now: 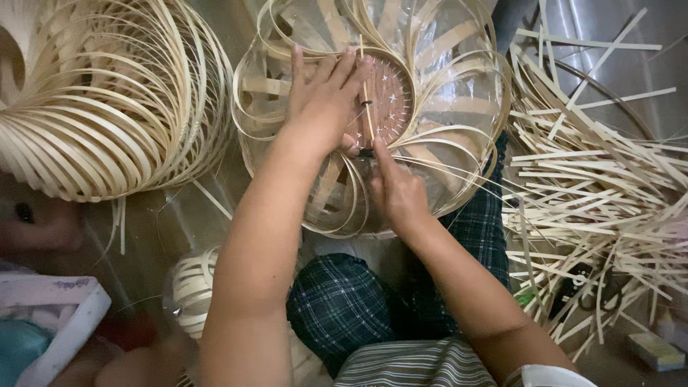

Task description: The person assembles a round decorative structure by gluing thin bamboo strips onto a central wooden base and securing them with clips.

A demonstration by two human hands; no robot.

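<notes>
A half-woven bamboo basket (444,107) of pale looped strips lies in front of my knees, with a round brown disc (390,100) at its centre. My left hand (322,97) lies flat on the disc's left edge, fingers spread and pressing on the strips. My right hand (394,190) sits just below the disc, pinching a thin bamboo strip (368,107) that runs up across the disc. A small dark fastener sits on that strip.
A large finished coil of bamboo loops (100,107) lies at the left. A heap of loose bamboo strips (595,193) covers the floor at the right. A smaller bamboo piece (193,287) and a white-rimmed box (57,315) sit at the lower left.
</notes>
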